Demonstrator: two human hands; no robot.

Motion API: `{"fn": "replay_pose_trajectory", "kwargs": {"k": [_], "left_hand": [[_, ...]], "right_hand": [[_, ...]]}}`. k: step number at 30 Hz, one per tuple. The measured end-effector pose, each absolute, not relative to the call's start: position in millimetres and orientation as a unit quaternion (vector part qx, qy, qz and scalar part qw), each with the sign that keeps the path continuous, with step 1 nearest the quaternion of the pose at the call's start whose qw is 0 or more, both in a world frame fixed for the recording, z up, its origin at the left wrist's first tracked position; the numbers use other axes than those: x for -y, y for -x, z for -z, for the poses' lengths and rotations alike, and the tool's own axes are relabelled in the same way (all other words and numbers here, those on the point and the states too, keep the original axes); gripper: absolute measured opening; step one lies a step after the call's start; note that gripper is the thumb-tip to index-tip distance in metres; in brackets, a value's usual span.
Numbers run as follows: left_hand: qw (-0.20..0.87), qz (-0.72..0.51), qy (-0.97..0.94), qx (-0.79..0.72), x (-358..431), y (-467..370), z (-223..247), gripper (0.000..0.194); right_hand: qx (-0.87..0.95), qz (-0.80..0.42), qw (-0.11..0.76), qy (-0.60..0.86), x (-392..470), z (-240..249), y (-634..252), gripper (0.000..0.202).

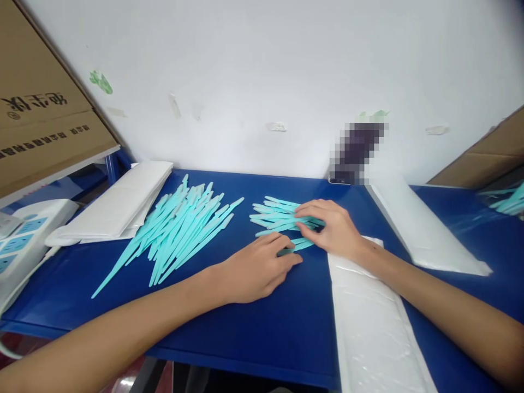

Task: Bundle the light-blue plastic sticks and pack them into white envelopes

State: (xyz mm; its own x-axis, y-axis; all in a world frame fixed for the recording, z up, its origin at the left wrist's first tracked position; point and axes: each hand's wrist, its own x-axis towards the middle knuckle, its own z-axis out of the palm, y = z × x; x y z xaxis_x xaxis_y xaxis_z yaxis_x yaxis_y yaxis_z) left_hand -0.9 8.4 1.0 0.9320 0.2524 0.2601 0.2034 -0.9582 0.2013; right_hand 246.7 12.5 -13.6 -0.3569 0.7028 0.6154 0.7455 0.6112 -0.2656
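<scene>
Crosswise, a small loose bunch of slim turquoise plastic sticks with paler tips (270, 213) lies between the two bare hands, its long axis running roughly left to right and its tips fanned leftward. From the right hand (338, 232) it extends directly left; from the left hand (262, 267) it lies just beyond, farther from the body. The right hand is nearer: its fingers reach over the sticks' right ends, thumb and forefinger apart with sticks showing between them, though whether they pinch any I cannot tell. The left hand is bent over the near side, its fingers curled downward at the left of a couple of separate turquoise sticks (302, 245); its fingertips are partly hidden, so its hold cannot be told.

Everything rests on a smooth, glossy blue tabletop (286, 327). Well left of the small bunch spreads a larger turquoise pile (184, 232), slanting away from the body, beside flat white envelopes (118, 202) and a white power strip (30, 234). Under the right forearm lies a white padded mailer (372, 322); another white packet (429, 234) lies farther right. Behind stands a scuffed white wall (229, 71), with a printed brown cardboard box (45, 60) at the left.
</scene>
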Motion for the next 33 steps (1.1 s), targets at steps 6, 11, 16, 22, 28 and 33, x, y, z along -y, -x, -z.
{"fn": "replay_pose_trajectory", "kwargs": {"k": [6, 11, 16, 22, 28, 33], "left_hand": [[0.126, -0.200, -0.957, -0.169, -24, 3, 6, 0.036], [0.091, -0.181, -0.955, -0.215, -30, 4, 7, 0.038], [0.044, -0.183, -0.958, -0.218, -37, 6, 6, 0.036], [-0.007, -0.169, -0.967, -0.190, -30, 6, 0, 0.032], [-0.032, -0.199, -0.954, -0.220, -8, -2, 3, 0.028], [-0.005, -0.181, -0.957, -0.228, 2, -4, 6, 0.045]], "right_hand": [[0.845, 0.022, 0.346, 0.407, -7, 10, -247, 0.016], [0.881, 0.035, 0.315, 0.351, -9, 7, -245, 0.015], [0.895, 0.042, 0.319, 0.311, -6, 4, -243, 0.016], [0.916, 0.073, 0.288, 0.270, -2, 2, -239, 0.018], [0.923, 0.067, 0.269, 0.266, -1, 2, -238, 0.022], [0.898, 0.030, 0.308, 0.312, 0, 4, -241, 0.027]]}}
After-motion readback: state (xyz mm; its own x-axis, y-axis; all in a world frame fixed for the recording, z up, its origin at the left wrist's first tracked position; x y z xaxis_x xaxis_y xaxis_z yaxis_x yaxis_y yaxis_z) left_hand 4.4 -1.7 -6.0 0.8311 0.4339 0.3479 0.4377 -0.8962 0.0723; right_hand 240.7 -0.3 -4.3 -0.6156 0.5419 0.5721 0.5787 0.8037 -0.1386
